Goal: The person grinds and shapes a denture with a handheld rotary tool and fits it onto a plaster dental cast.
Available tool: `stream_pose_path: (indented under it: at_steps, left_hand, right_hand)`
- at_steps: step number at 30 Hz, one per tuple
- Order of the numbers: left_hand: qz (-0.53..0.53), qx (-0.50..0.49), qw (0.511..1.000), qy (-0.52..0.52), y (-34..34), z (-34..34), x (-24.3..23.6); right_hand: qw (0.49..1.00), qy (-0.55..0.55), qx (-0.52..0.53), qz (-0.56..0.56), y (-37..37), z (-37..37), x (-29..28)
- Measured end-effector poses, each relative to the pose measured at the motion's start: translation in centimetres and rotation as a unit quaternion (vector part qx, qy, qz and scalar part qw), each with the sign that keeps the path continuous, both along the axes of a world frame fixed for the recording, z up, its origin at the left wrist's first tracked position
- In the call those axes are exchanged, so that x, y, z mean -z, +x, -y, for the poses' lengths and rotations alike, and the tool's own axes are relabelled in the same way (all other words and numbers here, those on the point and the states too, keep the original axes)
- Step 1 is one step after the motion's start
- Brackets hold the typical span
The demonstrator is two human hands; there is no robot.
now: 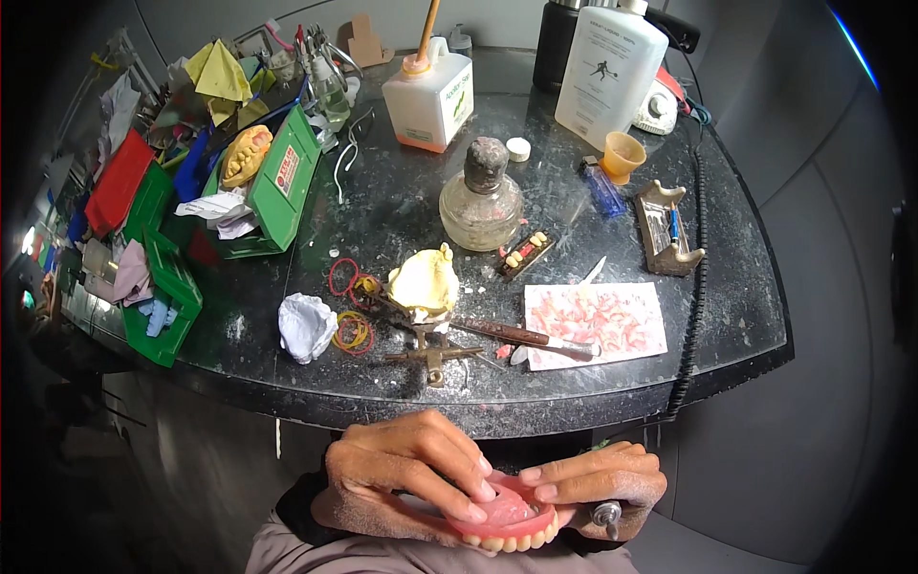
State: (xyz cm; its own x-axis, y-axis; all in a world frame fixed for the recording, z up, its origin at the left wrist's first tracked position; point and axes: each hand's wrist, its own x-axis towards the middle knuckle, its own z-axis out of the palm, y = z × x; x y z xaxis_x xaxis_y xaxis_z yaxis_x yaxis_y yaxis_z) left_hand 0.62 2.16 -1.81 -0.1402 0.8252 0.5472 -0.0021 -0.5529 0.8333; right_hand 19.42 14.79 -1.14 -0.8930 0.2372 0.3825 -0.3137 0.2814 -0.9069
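Note:
Close to my body, in front of the bench edge, a pink denture [514, 509] with a row of cream teeth is held between both hands. My left hand [406, 474] has its fingertips pressed on the pink inner surface. The fingers of my right hand [602, 478] grip the denture's right rim. A metal tool with a round end [606, 517], perhaps a handpiece, pokes out from under the right hand's fingers; the rest of it is hidden. Pale dust coats both hands.
On the dark bench [382, 392] stand a yellow cast on a metal articulator [424, 285], a white cast [306, 327], a wooden-handled knife [516, 335], a pink-stained card [622, 320], a glass spirit lamp [481, 206], bottles and green bins [287, 182]. A coiled cord [701, 249] runs down the right side.

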Motion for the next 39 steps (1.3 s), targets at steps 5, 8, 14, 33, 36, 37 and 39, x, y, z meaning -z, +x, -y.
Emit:
stream_pose_path:
  at_steps: [5, 8, 14, 33, 36, 37, 39]
  left_hand:
    - [-0.003, -0.015, 1.000, 0.025, 0.3, 0.1, 0.2]
    - [-0.010, -0.023, 0.999, 0.030, 0.3, 0.1, 0.1]
    - [-0.049, -0.059, 0.997, 0.019, 1.0, 0.3, 0.1]
    - [-0.025, -0.081, 0.996, 0.008, 1.8, 0.5, -0.7]
    - [-0.013, -0.086, 0.996, -0.008, 2.0, 0.6, -0.8]
    - [-0.013, -0.088, 0.996, -0.008, 2.0, 0.6, -0.7]
    - [0.008, -0.078, 0.997, 0.004, 1.9, 0.6, -0.4]
  right_hand:
    - [0.999, 0.012, 0.016, -0.042, -0.6, 0.3, 1.2]
    - [0.998, 0.015, 0.033, -0.057, -0.9, 0.6, 1.0]
    - [0.997, 0.031, 0.077, -0.008, -0.6, 1.0, 0.0]
    - [0.994, 0.002, 0.102, -0.049, -0.7, 1.6, 1.3]
    - [0.995, -0.001, 0.090, -0.042, -0.7, 1.5, 1.2]
    - [0.996, -0.001, 0.083, -0.039, -0.7, 1.5, 1.2]
    - [0.996, 0.000, 0.079, -0.040, -0.8, 1.4, 1.2]
